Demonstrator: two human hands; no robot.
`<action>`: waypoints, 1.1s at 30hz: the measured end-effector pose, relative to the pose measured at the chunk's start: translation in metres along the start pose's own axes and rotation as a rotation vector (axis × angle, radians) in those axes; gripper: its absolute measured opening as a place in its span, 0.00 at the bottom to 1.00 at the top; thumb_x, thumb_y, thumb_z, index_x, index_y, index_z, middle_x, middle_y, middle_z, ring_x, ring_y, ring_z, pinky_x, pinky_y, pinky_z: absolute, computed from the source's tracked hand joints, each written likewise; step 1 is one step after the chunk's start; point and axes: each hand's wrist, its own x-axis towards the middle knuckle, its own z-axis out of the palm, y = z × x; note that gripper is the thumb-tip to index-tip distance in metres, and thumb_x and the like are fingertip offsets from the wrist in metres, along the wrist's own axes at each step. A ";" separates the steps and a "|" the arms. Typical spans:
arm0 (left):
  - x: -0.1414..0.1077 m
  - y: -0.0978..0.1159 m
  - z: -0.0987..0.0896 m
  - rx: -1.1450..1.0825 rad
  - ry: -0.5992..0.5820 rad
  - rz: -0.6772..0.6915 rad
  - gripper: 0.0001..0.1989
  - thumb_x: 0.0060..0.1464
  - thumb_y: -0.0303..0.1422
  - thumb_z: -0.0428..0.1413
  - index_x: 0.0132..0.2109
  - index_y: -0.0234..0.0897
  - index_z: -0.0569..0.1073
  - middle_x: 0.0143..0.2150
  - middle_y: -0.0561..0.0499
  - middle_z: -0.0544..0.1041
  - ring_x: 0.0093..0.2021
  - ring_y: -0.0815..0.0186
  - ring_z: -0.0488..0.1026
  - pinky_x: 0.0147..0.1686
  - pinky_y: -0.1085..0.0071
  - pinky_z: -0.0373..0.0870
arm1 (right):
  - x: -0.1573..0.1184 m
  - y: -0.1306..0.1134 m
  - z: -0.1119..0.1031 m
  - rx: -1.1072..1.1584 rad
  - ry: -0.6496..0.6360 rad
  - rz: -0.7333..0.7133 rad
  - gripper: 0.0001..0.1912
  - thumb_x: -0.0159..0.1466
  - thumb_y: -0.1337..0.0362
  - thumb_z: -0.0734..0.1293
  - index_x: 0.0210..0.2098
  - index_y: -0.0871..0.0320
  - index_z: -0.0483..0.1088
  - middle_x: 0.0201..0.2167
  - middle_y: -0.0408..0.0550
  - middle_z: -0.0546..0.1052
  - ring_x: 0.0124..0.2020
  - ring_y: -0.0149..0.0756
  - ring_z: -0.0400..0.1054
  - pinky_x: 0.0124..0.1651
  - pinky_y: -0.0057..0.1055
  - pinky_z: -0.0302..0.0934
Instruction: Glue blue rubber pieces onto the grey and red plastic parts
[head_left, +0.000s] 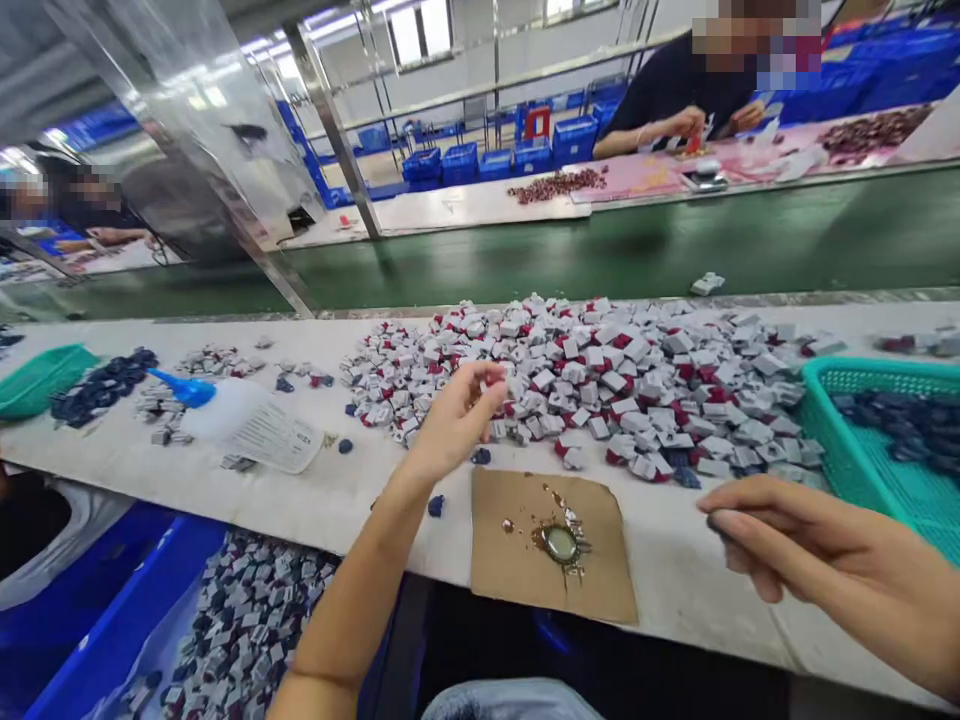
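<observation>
My left hand [456, 425] hangs pinched just above the front edge of a large heap of small white-and-red pieces [592, 380], and its fingertips blend into the pale pieces. My right hand [802, 545] pinches a small dark blue piece [711, 522] between finger and thumb. Between my hands lies a brown cardboard sheet [551, 545] with a pool of amber glue and silvery bits. A few dark blue pieces [436, 506] sit loose on the white table [360, 490]. Left of the heap stands a plastic glue bottle with a blue nozzle [217, 408].
A teal basket of dark blue pieces [877, 440] stands at right, and another teal basket [41, 380] at left. A blue crate [135, 610] of pieces sits below the table edge. A green conveyor belt [600, 250] runs beyond, with a co-worker [675, 100] across it.
</observation>
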 end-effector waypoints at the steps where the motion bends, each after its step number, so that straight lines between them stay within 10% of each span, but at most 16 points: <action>1: -0.018 -0.003 0.007 -0.196 0.010 -0.063 0.19 0.56 0.44 0.55 0.48 0.35 0.70 0.31 0.53 0.67 0.22 0.73 0.63 0.20 0.76 0.63 | 0.000 -0.011 0.012 0.068 -0.060 0.027 0.28 0.59 0.36 0.63 0.34 0.57 0.73 0.21 0.46 0.70 0.18 0.29 0.62 0.22 0.25 0.61; 10: -0.101 -0.030 0.038 -0.769 0.108 -0.436 0.19 0.39 0.39 0.70 0.39 0.34 0.81 0.29 0.49 0.75 0.27 0.70 0.68 0.18 0.81 0.65 | 0.012 -0.021 0.064 0.428 -0.536 0.167 0.25 0.62 0.42 0.65 0.46 0.57 0.65 0.27 0.46 0.73 0.22 0.29 0.67 0.19 0.21 0.59; 22: -0.112 -0.042 0.034 -0.505 0.159 -0.206 0.13 0.50 0.38 0.65 0.42 0.40 0.82 0.38 0.49 0.69 0.38 0.69 0.69 0.31 0.79 0.68 | 0.014 -0.041 0.067 -0.088 -0.291 -0.210 0.17 0.64 0.48 0.64 0.37 0.54 0.76 0.37 0.50 0.77 0.37 0.38 0.73 0.25 0.23 0.65; 33: -0.112 -0.040 0.026 -0.873 0.181 -0.399 0.13 0.54 0.40 0.62 0.41 0.38 0.69 0.36 0.49 0.81 0.35 0.65 0.78 0.29 0.76 0.73 | 0.006 -0.034 0.073 -0.227 -0.265 -0.280 0.09 0.65 0.58 0.61 0.33 0.55 0.69 0.26 0.42 0.77 0.21 0.30 0.69 0.21 0.22 0.63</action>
